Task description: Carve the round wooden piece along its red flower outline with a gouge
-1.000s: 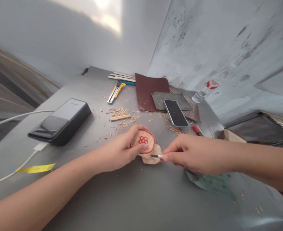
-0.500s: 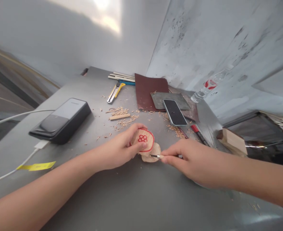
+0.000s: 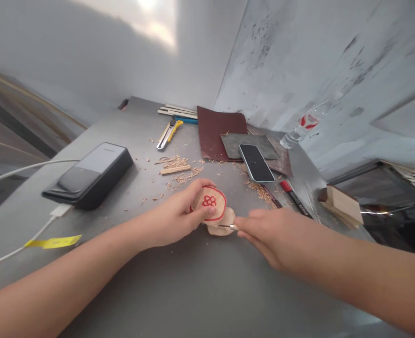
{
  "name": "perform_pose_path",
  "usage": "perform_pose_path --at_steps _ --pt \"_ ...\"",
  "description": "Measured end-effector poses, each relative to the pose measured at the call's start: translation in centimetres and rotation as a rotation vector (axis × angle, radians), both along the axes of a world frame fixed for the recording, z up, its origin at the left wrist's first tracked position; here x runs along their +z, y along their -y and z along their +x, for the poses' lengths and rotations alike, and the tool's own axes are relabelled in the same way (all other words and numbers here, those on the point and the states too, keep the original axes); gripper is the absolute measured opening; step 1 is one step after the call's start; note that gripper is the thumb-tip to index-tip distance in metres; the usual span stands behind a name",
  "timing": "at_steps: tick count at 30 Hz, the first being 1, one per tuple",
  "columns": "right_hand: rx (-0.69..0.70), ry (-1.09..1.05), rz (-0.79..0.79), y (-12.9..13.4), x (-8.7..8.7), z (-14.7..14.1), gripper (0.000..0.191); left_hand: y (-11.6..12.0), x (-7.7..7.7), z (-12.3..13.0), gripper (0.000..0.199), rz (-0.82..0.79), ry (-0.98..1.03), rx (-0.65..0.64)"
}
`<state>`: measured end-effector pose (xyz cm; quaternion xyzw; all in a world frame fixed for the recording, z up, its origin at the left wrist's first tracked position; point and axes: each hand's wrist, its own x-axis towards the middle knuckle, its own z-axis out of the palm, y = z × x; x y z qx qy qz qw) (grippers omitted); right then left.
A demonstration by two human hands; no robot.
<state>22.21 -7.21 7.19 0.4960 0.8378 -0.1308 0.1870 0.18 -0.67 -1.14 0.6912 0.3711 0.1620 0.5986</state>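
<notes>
My left hand (image 3: 177,217) grips a small round wooden piece (image 3: 214,209) with a red outline and a red flower drawn on it, held down on the grey table (image 3: 179,291). My right hand (image 3: 267,232) is closed around a thin carving tool (image 3: 228,226) whose metal tip touches the wood's lower edge. Most of the tool is hidden inside the fingers.
A black power bank (image 3: 89,174) with a white cable lies at left. Behind are wood shavings (image 3: 179,170), a yellow utility knife (image 3: 168,133), brown sandpaper (image 3: 219,131), a phone (image 3: 256,162), a red marker (image 3: 293,197), a plastic bottle (image 3: 306,124) and a wood block (image 3: 341,205).
My right forearm has swung lower and closer to me, covering the greenish sheet seen earlier at right. The tool tip stays at the wood's edge. My left hand has barely moved.
</notes>
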Motion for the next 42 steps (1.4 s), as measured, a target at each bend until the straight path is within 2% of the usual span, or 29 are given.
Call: perform_pose_path --at_steps 1,3,5,6,7,9,11,13,15,16,18,24,27,33,38,42 --pt "-0.188 -0.051 -0.11 0.0 0.1 -0.3 0.025 0.0 0.0 0.0 0.045 0.004 -0.005 0.004" --pt "-0.52 -0.136 -0.356 -0.2 0.5 -0.6 0.038 0.1 0.1 0.0 0.045 -0.004 -0.014 0.011" --pt "-0.67 -0.188 -0.551 -0.5 0.7 -0.6 0.044 0.2 0.2 0.0 0.044 -0.016 -0.013 0.007" --pt "-0.658 -0.198 -0.561 -0.5 0.7 -0.4 0.045 0.2 0.3 0.0 0.043 -0.019 -0.012 0.002" --pt "-0.582 -0.193 -0.504 -0.5 0.6 -0.1 0.044 0.2 0.3 0.0 0.043 -0.017 -0.013 0.0" --pt "-0.294 -0.137 -0.259 -0.3 0.1 0.4 0.035 0.2 0.3 0.0 0.044 -0.007 -0.013 -0.004" --pt "0.076 -0.028 0.048 0.1 -0.5 0.8 0.024 0.2 0.3 0.0 0.044 0.005 -0.009 -0.001" --pt "0.397 0.071 0.301 0.6 -0.9 1.0 0.04 0.2 0.2 0.1 0.044 0.011 0.004 0.001" --pt "0.576 0.121 0.472 0.9 -1.0 1.0 0.044 0.2 0.2 0.2 0.043 0.008 0.012 0.002" --pt "0.605 0.13 0.52 1.0 -1.0 1.0 0.041 0.2 0.2 0.2 0.043 0.004 0.012 0.002" --pt "0.587 0.13 0.556 1.3 -1.2 1.0 0.042 0.1 0.3 0.1 0.043 -0.002 0.005 0.003" --pt "0.398 0.078 0.552 3.1 -2.0 0.6 0.058 0.1 0.6 -0.2 0.048 -0.075 -0.05 0.004" --pt "0.315 0.073 0.531 3.5 -1.8 0.3 0.066 0.0 0.4 -0.2 0.049 -0.09 -0.02 0.009" --pt "0.179 -0.064 0.253 2.1 -0.8 1.4 0.036 -0.4 -0.5 -0.7 0.047 -0.141 0.129 -0.033" --pt "0.189 -0.106 0.319 1.4 -0.7 2.3 0.027 -0.9 -1.7 -1.2 0.043 -0.104 0.259 -0.04" --pt "0.179 -0.112 0.316 1.2 -0.9 2.2 0.028 -1.1 -1.9 -1.4 0.042 -0.1 0.343 -0.052"
